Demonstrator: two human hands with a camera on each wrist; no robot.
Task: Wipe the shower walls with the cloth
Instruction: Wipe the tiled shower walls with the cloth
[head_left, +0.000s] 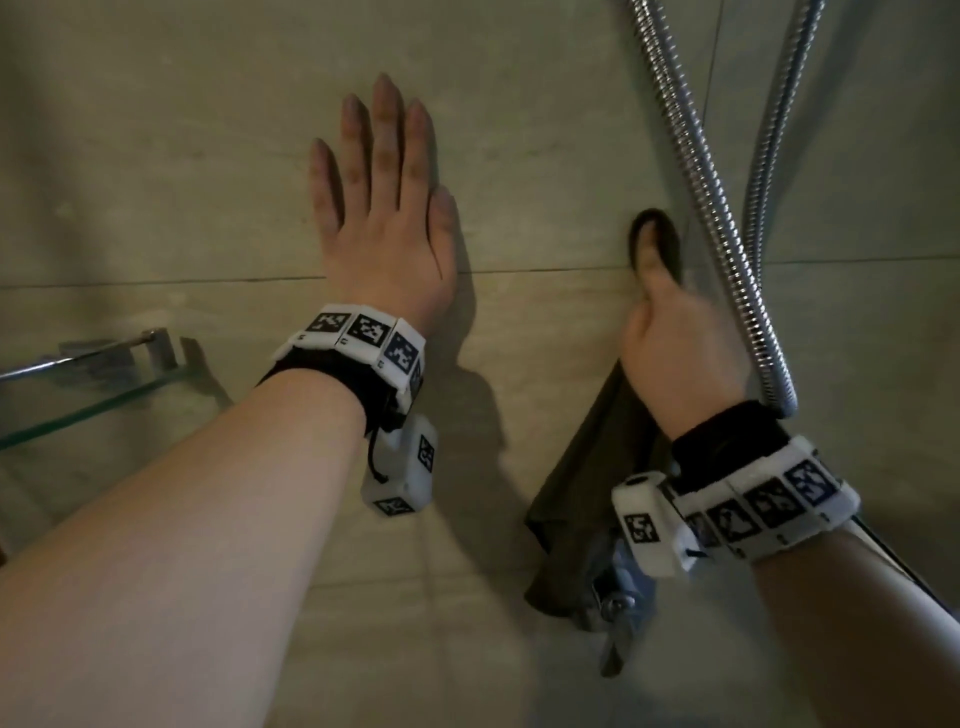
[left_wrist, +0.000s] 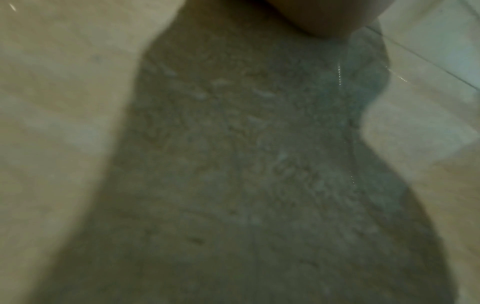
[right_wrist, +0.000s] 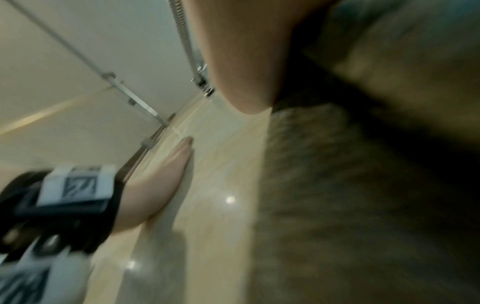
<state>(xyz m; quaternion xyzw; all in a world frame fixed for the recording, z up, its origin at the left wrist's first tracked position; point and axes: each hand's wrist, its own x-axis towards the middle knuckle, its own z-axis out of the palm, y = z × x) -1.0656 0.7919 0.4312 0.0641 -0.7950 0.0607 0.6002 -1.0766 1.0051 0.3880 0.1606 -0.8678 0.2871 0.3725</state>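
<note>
My left hand (head_left: 384, 218) lies flat on the beige tiled shower wall (head_left: 156, 156), fingers straight and spread, holding nothing. In the right wrist view the left hand (right_wrist: 166, 174) is seen edge-on against the tile. My right hand (head_left: 670, 338) holds a dark olive cloth (head_left: 582, 483) against the wall beside the corner. Its thumb points up along the cloth and its fingers are hidden behind the hand. The cloth (right_wrist: 337, 185) hangs down below the wrist. The left wrist view shows only the heel of the left hand (left_wrist: 311, 16) and its shadow on the wall (left_wrist: 52, 102).
A ribbed metal shower hose (head_left: 727, 234) loops down just right of my right hand. A chrome tap fitting (head_left: 615, 597) sits below the cloth's lower end. A glass shelf (head_left: 78, 405) with a metal rail juts from the wall at the left.
</note>
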